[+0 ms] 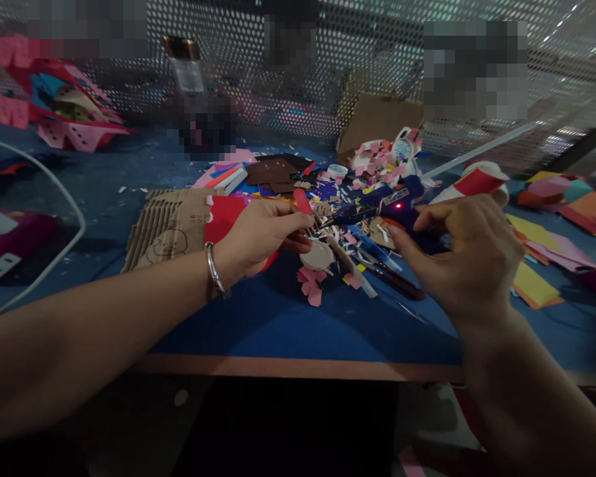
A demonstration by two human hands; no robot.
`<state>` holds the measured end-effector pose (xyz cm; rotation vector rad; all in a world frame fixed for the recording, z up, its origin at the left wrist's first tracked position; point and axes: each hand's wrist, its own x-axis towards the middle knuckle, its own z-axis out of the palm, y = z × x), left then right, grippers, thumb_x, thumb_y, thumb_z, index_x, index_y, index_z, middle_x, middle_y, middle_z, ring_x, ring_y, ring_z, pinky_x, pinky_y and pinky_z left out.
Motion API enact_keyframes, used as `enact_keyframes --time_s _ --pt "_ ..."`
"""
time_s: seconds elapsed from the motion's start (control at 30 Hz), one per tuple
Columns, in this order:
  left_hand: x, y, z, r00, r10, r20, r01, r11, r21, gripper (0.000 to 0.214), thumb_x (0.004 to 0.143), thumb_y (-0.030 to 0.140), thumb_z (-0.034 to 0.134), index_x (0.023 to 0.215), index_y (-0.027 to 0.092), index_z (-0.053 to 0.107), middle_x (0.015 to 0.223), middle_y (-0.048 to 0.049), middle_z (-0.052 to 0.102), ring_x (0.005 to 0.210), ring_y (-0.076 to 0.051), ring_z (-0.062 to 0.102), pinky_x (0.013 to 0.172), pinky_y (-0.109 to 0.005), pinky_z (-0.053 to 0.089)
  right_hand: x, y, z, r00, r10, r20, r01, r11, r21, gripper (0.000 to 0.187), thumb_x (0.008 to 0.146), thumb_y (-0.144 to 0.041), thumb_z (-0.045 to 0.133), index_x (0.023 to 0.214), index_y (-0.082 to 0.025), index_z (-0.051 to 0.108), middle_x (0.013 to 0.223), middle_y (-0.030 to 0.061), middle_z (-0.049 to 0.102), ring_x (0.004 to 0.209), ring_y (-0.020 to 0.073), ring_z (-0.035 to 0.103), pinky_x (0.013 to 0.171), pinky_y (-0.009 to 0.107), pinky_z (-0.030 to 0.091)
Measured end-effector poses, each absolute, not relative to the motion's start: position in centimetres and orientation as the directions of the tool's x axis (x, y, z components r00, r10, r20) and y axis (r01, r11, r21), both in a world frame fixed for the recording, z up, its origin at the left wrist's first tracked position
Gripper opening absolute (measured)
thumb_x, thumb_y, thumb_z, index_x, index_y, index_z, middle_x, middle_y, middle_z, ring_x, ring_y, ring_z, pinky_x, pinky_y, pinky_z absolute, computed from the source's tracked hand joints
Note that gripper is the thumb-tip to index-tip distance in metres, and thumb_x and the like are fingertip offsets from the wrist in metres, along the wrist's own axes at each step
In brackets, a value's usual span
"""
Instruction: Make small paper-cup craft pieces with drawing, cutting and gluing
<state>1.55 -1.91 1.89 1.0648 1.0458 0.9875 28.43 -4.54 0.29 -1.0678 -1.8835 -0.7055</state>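
Observation:
My right hand is wrapped round a dark blue hot glue gun with a lit red light on its side. The gun's nozzle points left and meets, or nearly meets, a small brown ridged piece, apparently corrugated cardboard. My left hand, with a silver bangle at the wrist, pinches that piece between thumb and fingers. Just below the fingertips lies a round pale disc with pink paper pieces at its edge. Red paper is partly hidden behind my left hand.
Corrugated cardboard with a drawn face lies left. Scissors and paper scraps surround the work. Brown paper squares and a cardboard box sit farther back. A white cable curves at left; coloured paper lies right.

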Motion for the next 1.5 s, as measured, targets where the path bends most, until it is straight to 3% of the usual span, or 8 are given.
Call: enact_keyframes --time_s 0.33,0.57,0.8,1.1,1.17,1.27,1.37,1.5 --pt "1.4 -1.1 1.2 0.230 0.962 -0.150 -0.277 0.212 0.937 0.027 0.099 0.010 0.074 0.072 0.012 0.070 0.067 -0.0010 0.067 0.060 -0.008 0.066 0.064 -0.021 0.055 28.4 -4.4 0.1 -0.267 0.381 0.885 0.886 0.458 0.070 0.026 0.088 -0.030 0.082 0.085 -0.027 0.057 0.078 -0.0004 0.067 0.074 0.0204 0.061 0.074 0.036 0.052" --pt "1.0 -0.7 1.6 0.151 0.963 -0.222 -0.370 0.263 0.891 0.030 0.104 0.009 0.068 0.074 0.011 0.071 0.069 -0.0004 0.067 0.063 -0.006 0.064 0.065 -0.019 0.051 29.9 -3.2 -0.4 0.024 0.521 0.853 0.926 0.310 -0.215 0.029 0.076 -0.041 0.085 0.083 -0.025 0.062 0.081 0.0022 0.069 0.076 0.0223 0.064 0.070 0.038 0.050" --pt "0.6 -0.3 1.8 0.099 0.976 -0.196 -0.375 0.219 0.900 0.028 0.103 0.013 0.071 0.075 0.014 0.069 0.071 0.0016 0.064 0.062 -0.005 0.060 0.064 -0.019 0.049 33.3 -1.3 -0.7 0.310 0.735 0.603 0.911 -0.048 -0.409 0.035 0.061 -0.026 0.092 0.077 -0.025 0.060 0.070 -0.0044 0.063 0.064 0.0179 0.059 0.069 0.037 0.044" --pt "0.0 -0.4 1.9 0.083 0.993 -0.086 -0.290 0.106 0.951 0.021 0.098 0.016 0.076 0.078 0.018 0.070 0.075 0.0003 0.066 0.064 -0.009 0.062 0.056 -0.023 0.043 33.9 -0.7 -1.4 0.332 0.833 0.442 0.941 -0.258 -0.221 0.037 0.067 -0.039 0.097 0.075 -0.026 0.063 0.070 -0.0003 0.058 0.068 0.0204 0.044 0.070 0.037 0.033" --pt "-0.2 -0.2 1.9 0.063 0.996 -0.064 -0.274 0.079 0.958 0.020 0.099 0.016 0.076 0.080 0.018 0.070 0.078 0.0006 0.067 0.064 -0.009 0.062 0.056 -0.024 0.042 33.0 -1.1 -1.2 0.247 0.809 0.533 0.969 -0.222 -0.112 0.032 0.071 -0.039 0.095 0.081 -0.025 0.068 0.077 0.0032 0.062 0.074 0.0230 0.047 0.072 0.038 0.032" --pt "-0.4 0.3 2.0 0.024 0.998 -0.062 -0.250 0.066 0.966 0.020 0.100 0.014 0.073 0.081 0.018 0.068 0.080 0.0011 0.068 0.062 -0.008 0.062 0.054 -0.023 0.041 30.1 -2.1 -0.8 -0.052 0.794 0.606 0.990 0.119 -0.070 0.019 0.083 -0.032 0.086 0.085 -0.023 0.070 0.085 0.0062 0.070 0.084 0.0261 0.060 0.075 0.037 0.038" --pt "-0.5 0.8 1.9 0.015 0.998 -0.061 -0.242 0.063 0.968 0.021 0.101 0.014 0.072 0.080 0.017 0.067 0.077 0.0022 0.064 0.061 -0.007 0.060 0.053 -0.023 0.041 25.4 -3.2 -0.4 -0.349 0.775 0.527 0.867 0.480 -0.132 0.009 0.094 -0.032 0.076 0.091 -0.024 0.071 0.087 0.0032 0.074 0.084 0.0236 0.067 0.076 0.035 0.046" --pt "-0.6 1.2 1.9 0.004 0.999 -0.052 -0.228 0.051 0.972 0.027 0.103 0.012 0.069 0.077 0.018 0.068 0.075 0.0027 0.064 0.062 -0.008 0.059 0.054 -0.025 0.041 18.9 -4.0 0.4 -0.601 0.728 0.330 0.760 0.648 -0.045 0.012 0.102 -0.031 0.073 0.107 -0.020 0.074 0.104 0.0091 0.079 0.101 0.0280 0.068 0.088 0.038 0.049"
